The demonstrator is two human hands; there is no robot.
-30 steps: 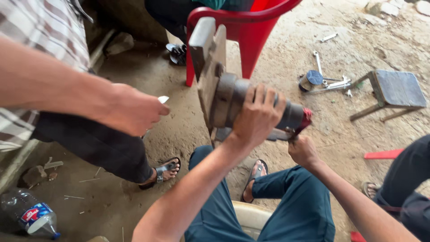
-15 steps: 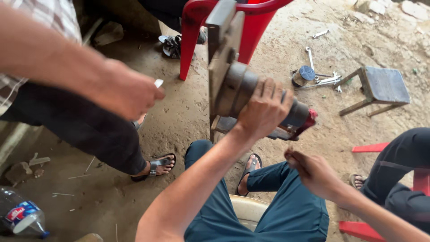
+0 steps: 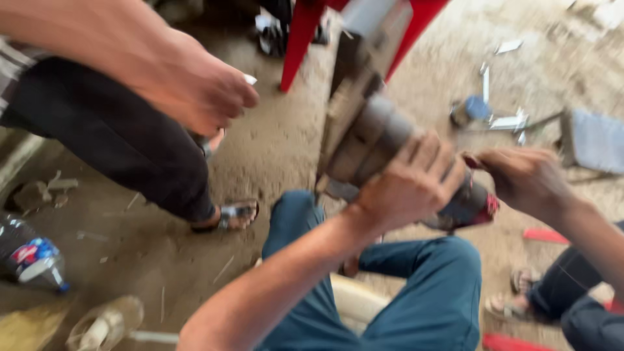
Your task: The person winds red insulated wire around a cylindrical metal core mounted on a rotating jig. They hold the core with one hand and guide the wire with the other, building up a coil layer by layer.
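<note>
Dirt floor [image 3: 273,149]. Left hand [image 3: 406,188] clamped on motor [image 3: 383,140]; right hand [image 3: 520,179], off earlier, now closed on motor's end. Co-worker's hand [image 3: 201,91] crowds left.

Left hand [image 3: 406,185] clenched, right hand [image 3: 523,179] curled

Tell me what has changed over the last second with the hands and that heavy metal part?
The right hand left the underside of the metal part, drew back, and now sits at its red-tipped end. The co-worker's hand moved closer to the part, still pinching something small and pale. The left hand stayed clamped over the cylinder, and the part still leans by the red chair.
</note>
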